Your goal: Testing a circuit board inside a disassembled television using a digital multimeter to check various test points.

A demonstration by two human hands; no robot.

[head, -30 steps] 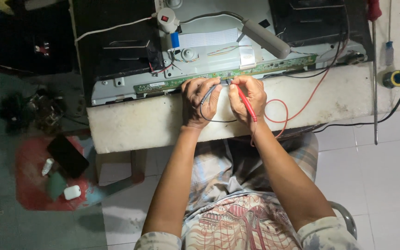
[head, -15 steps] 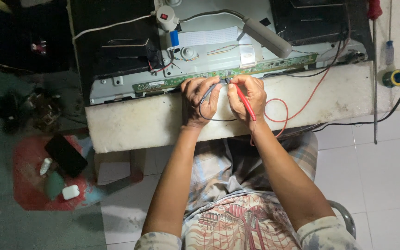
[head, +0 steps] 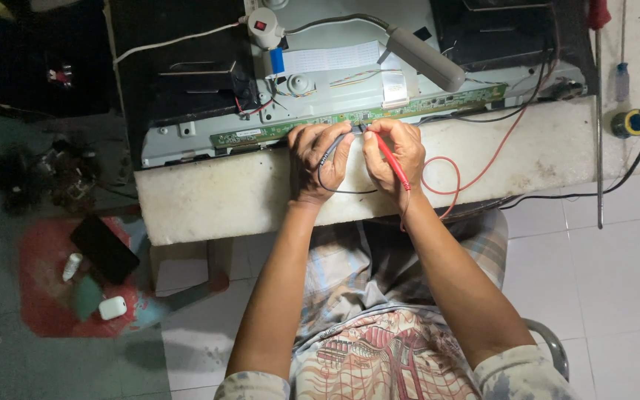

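Nothing has shifted: left hand point(head: 318, 159) still grips the black probe point(head: 332, 148), right hand point(head: 394, 152) the red probe point(head: 390, 159), tips on the green circuit strip point(head: 379, 116).

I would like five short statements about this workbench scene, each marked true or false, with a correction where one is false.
1. The right hand holds a red probe. True.
2. The left hand holds a screwdriver. False: it holds a black probe with a black lead.
3. Both probe tips point at the long green circuit board. True.
4. The dark phone lies on the white bench top. False: it lies lower, on a red surface to the person's left, beside a small white case.
5. The red lead forms a loop on the bench top beside the right hand. True.
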